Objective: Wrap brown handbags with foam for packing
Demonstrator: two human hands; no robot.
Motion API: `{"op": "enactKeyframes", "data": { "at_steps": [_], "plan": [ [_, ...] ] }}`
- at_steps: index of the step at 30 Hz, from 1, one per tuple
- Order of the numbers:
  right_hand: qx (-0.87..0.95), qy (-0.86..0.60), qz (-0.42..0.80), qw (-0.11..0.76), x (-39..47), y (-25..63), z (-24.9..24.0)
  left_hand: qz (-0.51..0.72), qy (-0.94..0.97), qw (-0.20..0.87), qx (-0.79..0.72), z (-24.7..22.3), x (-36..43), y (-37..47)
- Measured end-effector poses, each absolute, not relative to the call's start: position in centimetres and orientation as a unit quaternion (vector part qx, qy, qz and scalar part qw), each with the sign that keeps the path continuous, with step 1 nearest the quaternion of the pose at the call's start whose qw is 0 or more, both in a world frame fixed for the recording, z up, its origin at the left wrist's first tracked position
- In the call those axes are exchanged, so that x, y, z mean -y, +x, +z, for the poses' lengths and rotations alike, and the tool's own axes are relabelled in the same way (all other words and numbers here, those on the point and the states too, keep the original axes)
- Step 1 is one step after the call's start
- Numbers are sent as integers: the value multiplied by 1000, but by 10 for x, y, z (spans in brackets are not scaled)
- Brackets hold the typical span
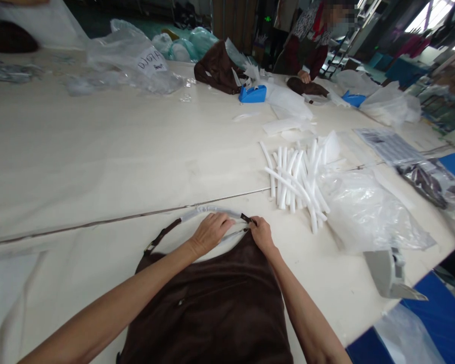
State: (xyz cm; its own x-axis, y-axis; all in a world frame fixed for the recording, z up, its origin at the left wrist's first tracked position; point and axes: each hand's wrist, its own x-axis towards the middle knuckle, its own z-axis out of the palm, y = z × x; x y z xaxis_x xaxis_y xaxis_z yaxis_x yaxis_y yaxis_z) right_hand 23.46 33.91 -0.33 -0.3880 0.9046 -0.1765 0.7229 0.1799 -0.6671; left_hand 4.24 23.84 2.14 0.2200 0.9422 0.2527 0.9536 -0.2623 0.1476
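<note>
Two ends of the strap point(166, 232) are bare, its sleeve point(200, 211) on — your right fingers point(256, 225) clamp one; left fingers point(224, 218), can't tell.

The worktop point(136, 141) is bathed in pale, soft light. Windows point(431, 15) at upper right are overexposed; outer edges are stretched and blurred.

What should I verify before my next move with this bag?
1. Right hand on the strap: ok, at its right end.
2. Left hand gripping firmly: cannot tell, fingertip contact is unclear.
3. Wrap on the strap: ok, along its middle.
4. Brown bag supported: ok, on the table.
5. White tubes aligned: not ok, piled crosswise.
</note>
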Motion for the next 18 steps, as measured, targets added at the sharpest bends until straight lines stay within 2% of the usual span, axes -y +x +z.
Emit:
{"op": "enactKeyframes", "data": {
  "at_steps": [4,9,14,18],
  "plan": [
    [751,-526,358,173,-333,236,3,-111,-730,-70,671,6,-223,47],
    [732,-497,396,247,-321,241,21,-117,-621,-159,758,1,-245,52],
    [735,-481,397,266,-314,242,34,-140,-609,-175,761,1,-287,67],
    [748,-508,337,264,-316,251,26,-149,-609,-176,759,1,-295,70]
  ]
}}
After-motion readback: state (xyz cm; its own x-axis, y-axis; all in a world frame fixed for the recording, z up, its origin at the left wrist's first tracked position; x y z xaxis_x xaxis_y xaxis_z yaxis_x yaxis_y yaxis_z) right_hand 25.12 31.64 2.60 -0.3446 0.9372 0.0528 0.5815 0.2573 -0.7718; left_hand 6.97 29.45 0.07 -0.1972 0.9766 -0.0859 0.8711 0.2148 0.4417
